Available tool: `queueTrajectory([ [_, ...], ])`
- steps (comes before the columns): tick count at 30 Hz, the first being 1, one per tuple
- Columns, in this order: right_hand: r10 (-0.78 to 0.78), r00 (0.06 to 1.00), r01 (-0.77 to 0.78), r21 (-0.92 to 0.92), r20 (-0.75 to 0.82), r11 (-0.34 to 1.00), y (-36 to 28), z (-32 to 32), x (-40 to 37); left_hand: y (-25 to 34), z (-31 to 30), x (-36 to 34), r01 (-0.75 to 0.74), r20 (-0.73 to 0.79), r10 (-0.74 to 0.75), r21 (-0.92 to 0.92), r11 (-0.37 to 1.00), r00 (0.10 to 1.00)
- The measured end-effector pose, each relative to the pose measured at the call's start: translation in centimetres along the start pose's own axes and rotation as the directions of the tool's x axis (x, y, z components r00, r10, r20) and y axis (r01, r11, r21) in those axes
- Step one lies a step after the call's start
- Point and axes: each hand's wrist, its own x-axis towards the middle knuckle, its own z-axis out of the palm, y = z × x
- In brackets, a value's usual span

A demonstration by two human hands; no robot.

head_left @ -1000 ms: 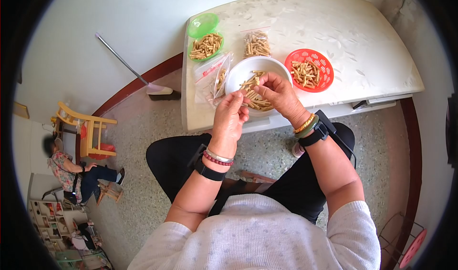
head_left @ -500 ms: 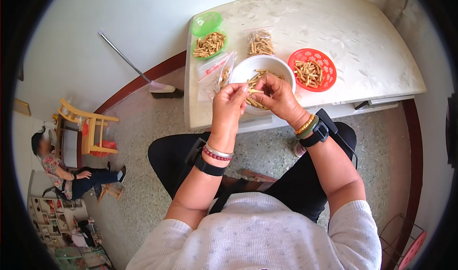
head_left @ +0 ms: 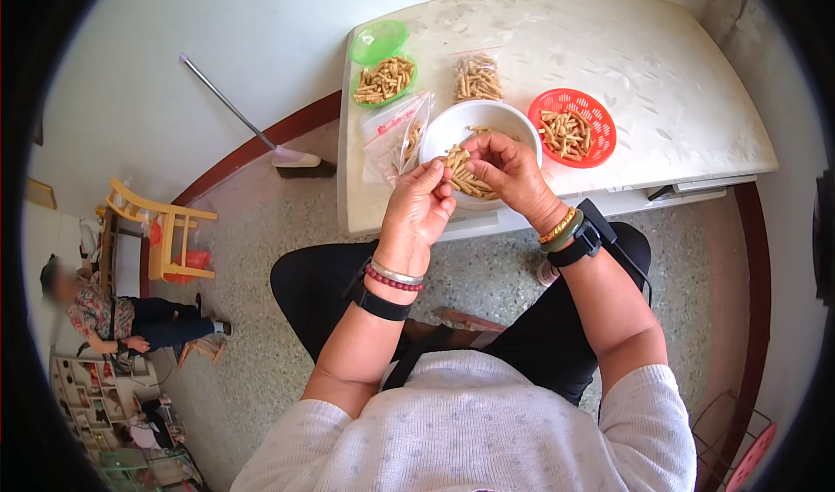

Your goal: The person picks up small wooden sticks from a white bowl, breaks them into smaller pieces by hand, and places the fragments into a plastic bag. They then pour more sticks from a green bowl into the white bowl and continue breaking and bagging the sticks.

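My left hand (head_left: 421, 205) is closed, thumb pressed to the fingers, at the near left rim of a white bowl (head_left: 432, 135). What it pinches, if anything, is hidden. Over the bowl, my right hand (head_left: 513, 177) has its thumb and fingers curled together; I cannot make out anything in them. The fingertips of both hands are a short gap apart. Thin light-brown stick pieces (head_left: 470, 184) lie in the bowl, partly covered by my hands. A clear zip bag (head_left: 409, 128) with some of the same sticks lies left of the bowl.
Behind the bowl lies a filled clear bag (head_left: 477, 76). A red basket (head_left: 605, 123) of sticks is at right, a green container (head_left: 380, 43) of sticks at far left. A broom (head_left: 296, 159) leans beside the table (head_left: 678, 74). Another person (head_left: 109, 314) sits near a wooden chair (head_left: 165, 231).
The pale stick held between both hands no longer shows there. My fingertips have moved slightly apart, and my left hand has turned, its fingers curled. The seated person has leaned back.
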Motion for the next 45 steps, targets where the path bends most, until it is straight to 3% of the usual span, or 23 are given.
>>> queueTrajectory([
  [2,-0.001,1.0,0.002,0.066,-0.015,0.998,-0.2,0.2,0.1,-0.3,-0.3,0.2,0.086,0.029,-0.084,-0.066,0.994,0.996],
  [6,-0.018,1.0,0.017,0.088,0.002,0.996,0.0,0.2,0.2,-0.9,-0.4,0.1,0.101,0.037,-0.098,-0.094,0.99,0.994],
  [9,0.011,0.998,-0.006,0.086,-0.055,0.996,0.2,0.1,0.4,-1.0,0.3,-1.0,0.072,-0.024,-0.071,0.014,0.997,0.997],
  [10,0.02,0.997,-0.015,0.064,-0.079,0.998,0.2,0.0,0.5,-0.9,0.1,-1.3,-0.043,0.003,0.043,0.228,0.973,0.999],
  [11,0.029,0.994,-0.024,0.044,-0.104,0.999,0.2,0.0,0.5,-0.7,0.1,-1.6,-0.158,0.055,0.149,0.428,0.89,0.987],
  [12,0.028,0.994,-0.024,0.044,-0.104,0.999,0.0,0.1,0.6,-0.2,0.5,-2.2,-0.218,0.008,0.252,0.527,0.822,0.968],
  [13,0.022,0.99,-0.013,0.069,-0.136,0.998,-0.2,0.3,0.7,0.1,0.2,-2.1,-0.218,0.008,0.252,0.527,0.821,0.968],
  [14,0.018,0.986,-0.003,0.094,-0.167,0.996,-0.4,0.5,0.8,0.4,-0.2,-1.9,-0.43,0.06,0.501,0.609,0.667,0.863],
  [15,0.02,0.986,-0.004,0.095,-0.166,0.995,-0.5,0.7,0.9,1.0,-0.2,-1.7,-0.591,0.136,0.706,0.667,0.453,0.695],
  [16,-0.012,0.982,0.031,0.099,-0.188,0.995,-0.6,1.0,1.2,1.8,-0.2,-1.7,-0.591,0.133,0.708,0.668,0.453,0.693],
  [18,-0.045,0.979,0.067,0.108,-0.201,0.992,-0.4,1.6,1.7,3.7,0.0,-1.4,-0.538,0.175,0.797,0.816,0.21,0.578],
  [20,-0.122,0.967,0.13,0.021,-0.225,0.991,0.3,2.0,2.4,4.4,-0.5,0.0,-0.486,0.213,0.787,0.866,0.122,0.579],
  [25,-0.132,0.955,0.166,0.109,-0.266,0.98,0.5,4.0,3.8,4.9,-1.3,2.8,-0.305,0.324,0.693,0.939,-0.156,0.644],
  [26,-0.16,0.951,0.171,0.02,-0.263,0.985,0.5,4.1,4.0,4.9,-1.7,3.4,-0.311,0.27,0.67,0.948,-0.061,0.692],
  [30,-0.303,0.934,0.267,-0.199,-0.186,0.943,0.9,5.0,5.0,4.8,-2.4,4.4,-0.387,0.258,0.656,0.92,0.056,0.709],
  [32,-0.461,0.885,0.398,-0.41,-0.064,0.821,0.5,5.2,5.6,5.0,-2.3,4.6,-0.382,0.008,0.612,0.788,0.483,0.791],
  [33,-0.46,0.885,0.397,-0.409,-0.066,0.822,0.4,5.2,5.8,5.3,-2.3,4.5,-0.38,0.008,0.611,0.789,0.483,0.791],
  [35,-0.31,0.949,0.269,-0.67,0.061,0.691,0.3,5.3,6.0,6.0,-2.3,4.3,-0.398,-0.045,0.579,0.682,0.613,0.814],
  [36,-0.296,0.953,0.257,-0.708,0.071,0.657,0.3,5.5,6.1,6.3,-2.3,4.4,-0.415,-0.024,0.616,0.718,0.559,0.788],
  [40,-0.371,0.924,0.309,-0.743,0.088,0.594,1.0,6.0,6.9,6.6,-2.6,4.6,-0.417,-0.024,0.627,0.727,0.546,0.778],
  [42,-0.358,0.932,0.337,-0.499,0.057,0.798,1.1,5.9,6.9,6.6,-2.8,4.7,-0.432,0.003,0.612,0.712,0.554,0.791],
  [43,-0.357,0.932,0.336,-0.499,0.057,0.798,1.0,5.7,6.8,6.5,-2.8,4.6,-0.431,0.002,0.612,0.711,0.555,0.791],
  [45,-0.29,0.957,0.281,-0.167,-0.026,0.945,0.5,4.7,6.4,6.2,-2.6,4.3,-0.423,-0.034,0.615,0.697,0.58,0.788],
])
